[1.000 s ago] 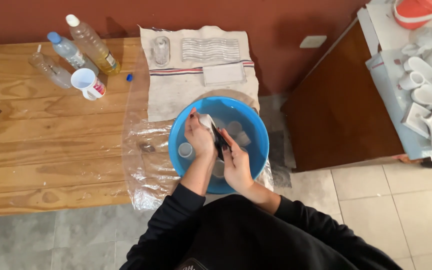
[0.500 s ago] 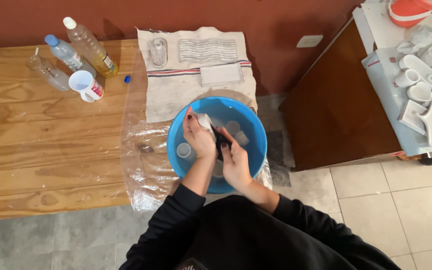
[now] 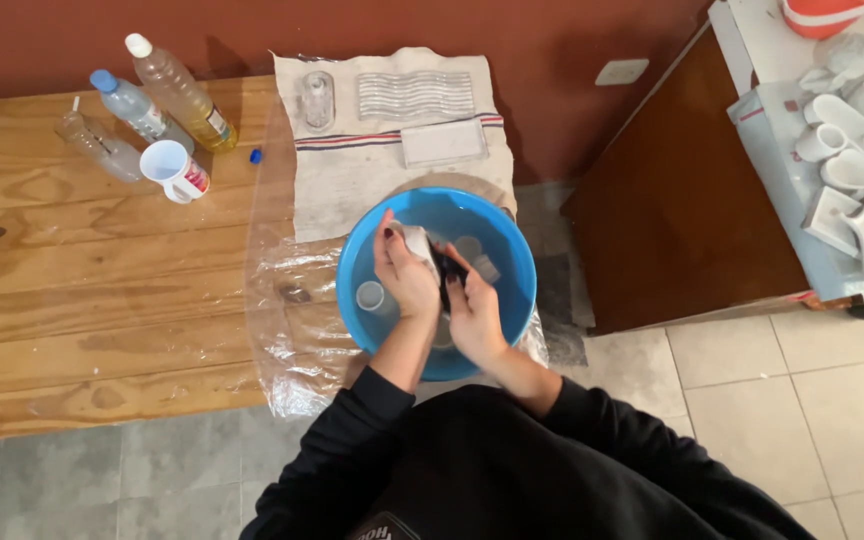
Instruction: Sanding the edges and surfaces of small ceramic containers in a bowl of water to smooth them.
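Three bottles (image 3: 142, 105) and one white mug (image 3: 174, 170) stand at ten o'clock on the wooden table (image 3: 72, 290); one cloth (image 3: 392, 140) lies at twelve, bearing a clear jar (image 3: 317, 100) and a tray (image 3: 442, 142). At centre, over one blue basin (image 3: 362, 270), the left hand (image 3: 407, 278) is closed around a white piece (image 3: 418, 240); the right hand (image 3: 472, 315) pinches a dark item (image 3: 442, 280) beside it.

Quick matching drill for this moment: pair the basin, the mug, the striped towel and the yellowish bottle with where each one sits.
Things:
1. blue basin
2. white mug
3. striped towel
4. yellowish bottle

Places:
A. next to the clear bottles
B. under both hands
C. farthest back on the wooden table, by the wall
D. spread just behind the basin

Pairs: 1-B, 2-A, 3-D, 4-C
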